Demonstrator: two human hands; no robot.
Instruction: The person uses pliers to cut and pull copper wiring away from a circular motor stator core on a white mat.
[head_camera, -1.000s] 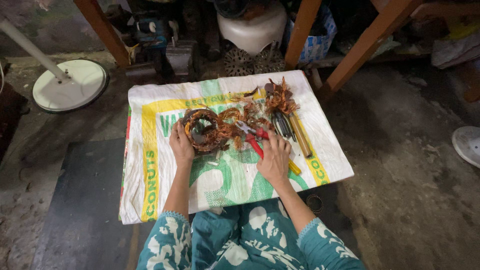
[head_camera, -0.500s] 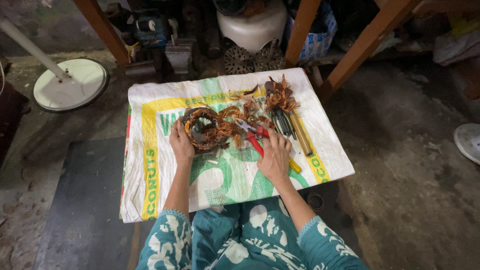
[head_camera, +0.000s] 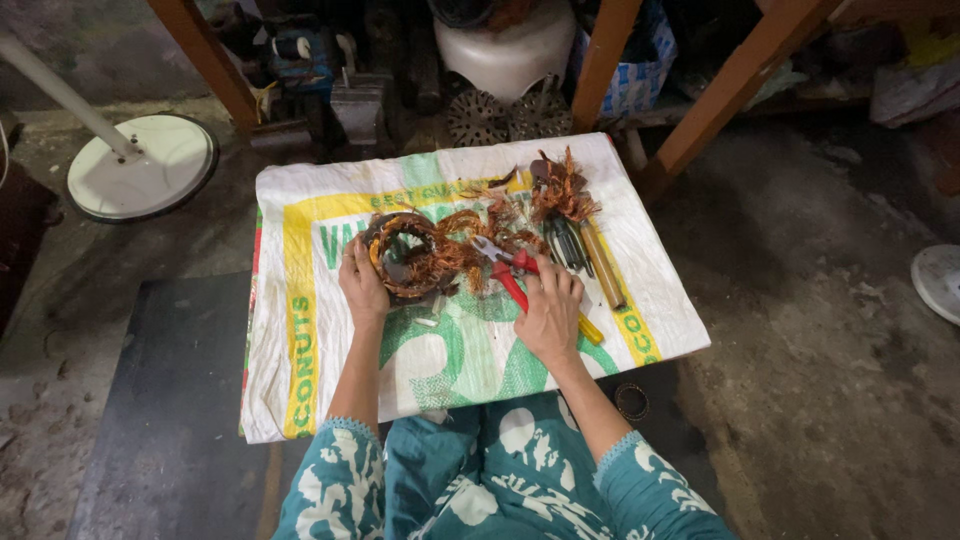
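head view: the left hand (head_camera: 362, 285) is curling its fingers around the near rim of one ring-shaped motor stator (head_camera: 402, 254) on the woven sack (head_camera: 300, 330), while the right hand (head_camera: 548, 315) is clamping its fingers on one pair of red-handled pliers (head_camera: 507, 268), jaws reaching into the copper wire (head_camera: 470, 240) just beyond the fingertips. the stator is looking heavy and rigid, best held by its rim; the wire is looking springy and sharp-ended. one wooden-handled tool (head_camera: 601, 263) is lying just right of the fingers.
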